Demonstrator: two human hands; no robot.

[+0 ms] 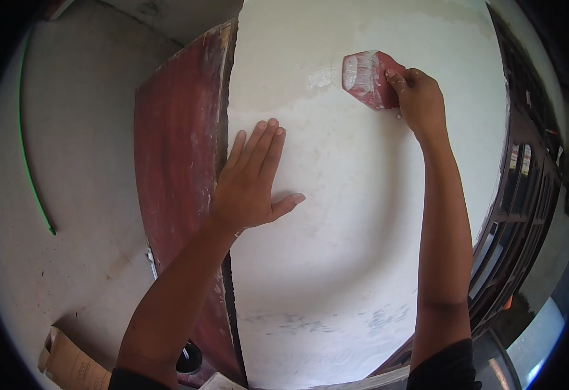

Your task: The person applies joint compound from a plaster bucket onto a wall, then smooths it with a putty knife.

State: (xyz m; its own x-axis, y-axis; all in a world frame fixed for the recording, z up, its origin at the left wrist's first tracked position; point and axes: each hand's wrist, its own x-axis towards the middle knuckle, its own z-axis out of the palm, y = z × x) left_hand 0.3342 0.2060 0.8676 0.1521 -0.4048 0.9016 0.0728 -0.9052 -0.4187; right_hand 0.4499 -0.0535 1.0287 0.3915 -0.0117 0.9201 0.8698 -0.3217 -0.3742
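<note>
My right hand (pixel 422 107) grips a red putty spreader (pixel 370 79) by its right side, thumb in front. White putty is smeared over the spreader's left part, which is against or very close to the white wall (pixel 336 227). Just left of it is a glossy wet putty patch (pixel 321 78). My left hand (pixel 248 179) is open, palm against the wall near its left edge, with fingers pointing up and thumb out to the right. A darker, damp-looking band crosses the wall's upper part.
A dark red wooden panel (pixel 175 130) stands along the wall's left edge. Farther left, a thin green line (pixel 25 156) runs down a grey surface. A cardboard box (pixel 76 365) is at lower left. Dark-framed windows (pixel 517 195) are at right.
</note>
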